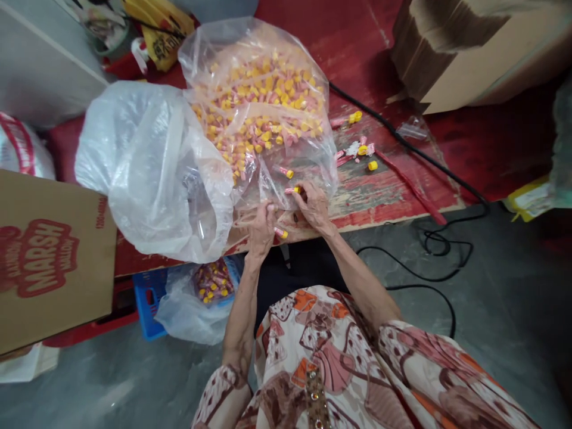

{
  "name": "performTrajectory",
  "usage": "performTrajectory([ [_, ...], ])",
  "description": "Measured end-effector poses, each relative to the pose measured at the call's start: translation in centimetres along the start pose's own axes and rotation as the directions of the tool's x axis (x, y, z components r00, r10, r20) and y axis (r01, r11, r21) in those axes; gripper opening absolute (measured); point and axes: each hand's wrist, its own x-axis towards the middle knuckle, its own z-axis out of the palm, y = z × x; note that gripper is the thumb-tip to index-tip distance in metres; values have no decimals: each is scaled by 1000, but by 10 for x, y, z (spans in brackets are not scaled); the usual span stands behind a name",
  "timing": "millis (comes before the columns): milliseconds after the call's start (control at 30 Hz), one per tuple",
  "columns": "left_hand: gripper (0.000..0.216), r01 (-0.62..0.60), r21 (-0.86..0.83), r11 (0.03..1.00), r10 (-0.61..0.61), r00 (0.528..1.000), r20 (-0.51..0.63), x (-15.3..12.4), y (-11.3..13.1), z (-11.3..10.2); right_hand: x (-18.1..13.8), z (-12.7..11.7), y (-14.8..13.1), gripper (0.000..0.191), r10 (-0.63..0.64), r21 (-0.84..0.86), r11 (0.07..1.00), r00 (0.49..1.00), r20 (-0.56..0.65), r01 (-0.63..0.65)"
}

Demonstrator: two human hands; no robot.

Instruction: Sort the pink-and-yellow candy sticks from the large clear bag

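A clear plastic bag (319, 173) lies on the table, heaped with small pink tubes (268, 89) that have yellow caps. My right hand (313, 205) has its thumb and fingertips on the yellow end of one pink tube (290, 190) at the bag's near side. To its left, my left hand (260, 231) is closed with the fingertips pinched round a small pale pink tube, mostly hidden. Another yellow-capped tube (280, 233) shows right beside the left fingers, near the table edge. One more loose tube (286, 172) lies just beyond my hands.
On the left sit a white translucent bag (147, 161) and a cardboard box (53, 256). Below the table edge is a blue basket (149, 304) with more capped tubes. A black cable (429, 164) crosses the red table (357, 36); a carton (491, 59) stands far right.
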Motion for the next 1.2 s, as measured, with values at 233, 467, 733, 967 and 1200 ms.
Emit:
performTrajectory([
  [233,64,6,-77,997,-8,1000,-29,16,10,1,0,-1,2,32,33,101,994,999,-40,-29],
  [467,48,111,-161,981,-109,994,22,40,-3,27,1,-6,-4,30,69,105,992,996,-49,-64],
  [733,61,119,-86,989,-120,993,-11,27,-3,12,1,-5,-6,28,60,58,997,998,-32,-58],
  [967,61,-18,8,1000,18,992,-127,23,0,10,1,-4,-7,24,51,50,997,999,-5,-51],
  [1200,56,-45,108,993,56,993,-107,23,-23,20,1,-3,-5,24,42,40,998,999,-22,-42],
])
